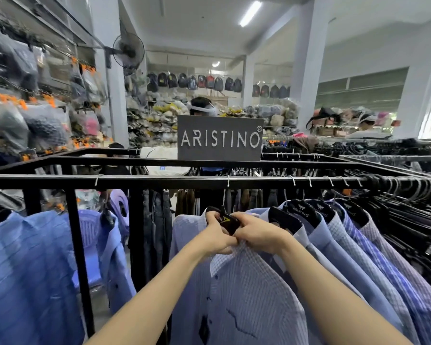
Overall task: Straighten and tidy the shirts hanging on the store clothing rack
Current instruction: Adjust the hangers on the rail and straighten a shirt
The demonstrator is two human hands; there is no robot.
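A pale blue checked shirt [246, 295] hangs front-on from a black hanger [230, 224] on the black rack rail [159, 181]. My left hand [217, 235] grips the shirt's collar at the left of the hanger neck. My right hand [258, 232] pinches the collar on the right side, thumb against the hanger. Both hands meet at the collar opening. Several blue and purple shirts [346, 245] hang packed on branded hangers to the right. Another blue shirt [28, 270] hangs at the left.
A grey brand sign [219, 138] stands on the rack's upper frame. A black upright post [77, 245] separates the left shirt from the middle. Empty black hangers [408, 215] crowd the rail's right end. A person [202, 108] stands behind the rack. Jeans hang behind the rail.
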